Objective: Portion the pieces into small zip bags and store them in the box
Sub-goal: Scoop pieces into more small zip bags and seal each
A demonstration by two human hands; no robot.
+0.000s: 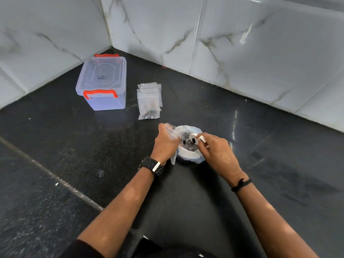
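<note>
My left hand point(165, 142) grips a small clear zip bag point(172, 130) by its mouth, held over a larger white plastic bag point(193, 157) that lies open on the dark counter. Dark pieces point(186, 143) show inside that bag. My right hand point(214, 148) pinches a small white ring-shaped piece point(195, 138) with a dark hole, right at the zip bag's opening. A stack of small zip bags point(149, 101) lies further back, the front one holding a few dark pieces. The clear box point(104, 82) with red latches stands shut at the back left.
Marble-tiled walls point(223, 43) meet in a corner behind the box. The black stone counter point(279, 174) has a seam point(55, 175) running diagonally at the left. A watch sits on my left wrist, a black band on my right.
</note>
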